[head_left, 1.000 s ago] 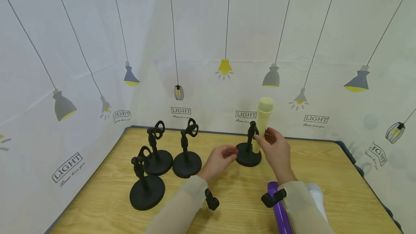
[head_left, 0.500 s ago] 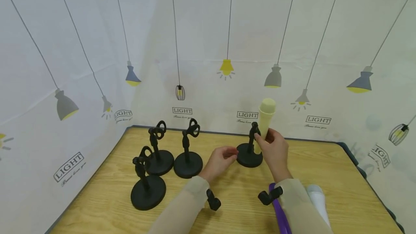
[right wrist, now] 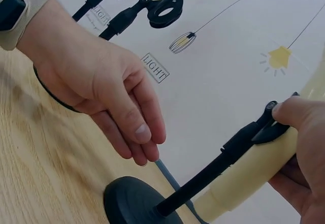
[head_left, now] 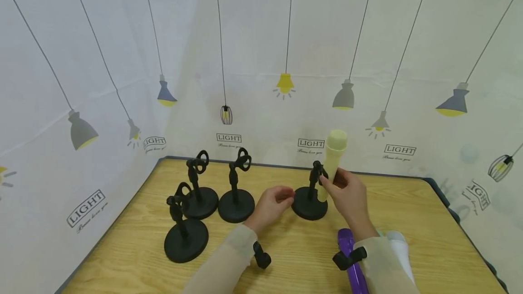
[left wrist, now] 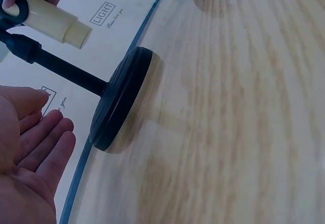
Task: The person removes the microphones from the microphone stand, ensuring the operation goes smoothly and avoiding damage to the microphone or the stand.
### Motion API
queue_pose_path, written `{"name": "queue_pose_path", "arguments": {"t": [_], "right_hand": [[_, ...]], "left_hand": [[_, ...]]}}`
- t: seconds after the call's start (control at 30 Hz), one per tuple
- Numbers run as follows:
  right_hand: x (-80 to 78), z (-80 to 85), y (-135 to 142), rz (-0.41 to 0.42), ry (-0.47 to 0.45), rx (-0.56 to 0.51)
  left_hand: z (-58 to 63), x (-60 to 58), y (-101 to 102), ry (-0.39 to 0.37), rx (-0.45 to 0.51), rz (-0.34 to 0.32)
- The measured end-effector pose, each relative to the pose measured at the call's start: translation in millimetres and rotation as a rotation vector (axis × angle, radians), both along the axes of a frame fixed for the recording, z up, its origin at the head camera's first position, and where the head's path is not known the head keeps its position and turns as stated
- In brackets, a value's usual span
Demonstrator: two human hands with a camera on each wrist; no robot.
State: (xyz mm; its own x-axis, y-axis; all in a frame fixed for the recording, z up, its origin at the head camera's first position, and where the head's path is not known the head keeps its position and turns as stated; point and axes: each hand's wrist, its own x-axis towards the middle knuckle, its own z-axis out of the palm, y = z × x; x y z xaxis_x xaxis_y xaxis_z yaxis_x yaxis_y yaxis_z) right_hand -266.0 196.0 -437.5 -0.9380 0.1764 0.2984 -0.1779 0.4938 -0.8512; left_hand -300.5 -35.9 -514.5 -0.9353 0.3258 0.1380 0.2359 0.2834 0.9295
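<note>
My right hand [head_left: 349,196] grips a pale yellow microphone [head_left: 336,143], which stands nearly upright with its head on top. The microphone passes through the ring clip of a black desk microphone stand [head_left: 309,204]; my right thumb [right wrist: 292,109] lies against that clip [right wrist: 274,132]. In the left wrist view the microphone's tail end [left wrist: 77,34] sticks out beyond the clip, above the round base [left wrist: 122,99]. My left hand [head_left: 271,205] holds nothing, its fingers loosely bent just left of the base.
Three more black stands, a front one [head_left: 185,239], a rear one [head_left: 202,203] and another [head_left: 237,205], stand on the left of the wooden table [head_left: 135,239]. A purple microphone [head_left: 354,267] and a white microphone [head_left: 401,253] lie near my right forearm. A lamp-printed backdrop [head_left: 261,35] surrounds the table.
The stand and the yellow microphone have come slightly nearer to me, with my right hand along. My left hand has stayed almost in place beside the base.
</note>
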Motion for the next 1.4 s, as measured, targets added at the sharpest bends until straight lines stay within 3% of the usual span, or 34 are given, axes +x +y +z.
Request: {"name": "queue_pose_path", "arguments": {"t": [0.3,0.6,0.83,1.2,1.4], "right_hand": [[22.3,-0.8,3.5,0.109,-0.050,-0.005],[42.1,-4.1,2.5,0.252,-0.018,-0.014],[61.0,-7.1,1.2,0.369,0.040,-0.075],[80.9,-11.4,3.4,0.499,0.138,-0.061],[92.4,-10.1,4.0,0.519,0.121,-0.060]], "left_hand": [[-6.0,10.6,-3.2,-0.110,0.036,-0.059],[0.0,26.9,-5.1,-0.080,0.021,-0.129],[-4.3,41.9,-12.3,-0.072,0.001,-0.204],[-2.8,66.6,-21.4,-0.118,0.039,-0.331],[-0.7,78.4,-24.8,-0.132,0.051,-0.370]]}}
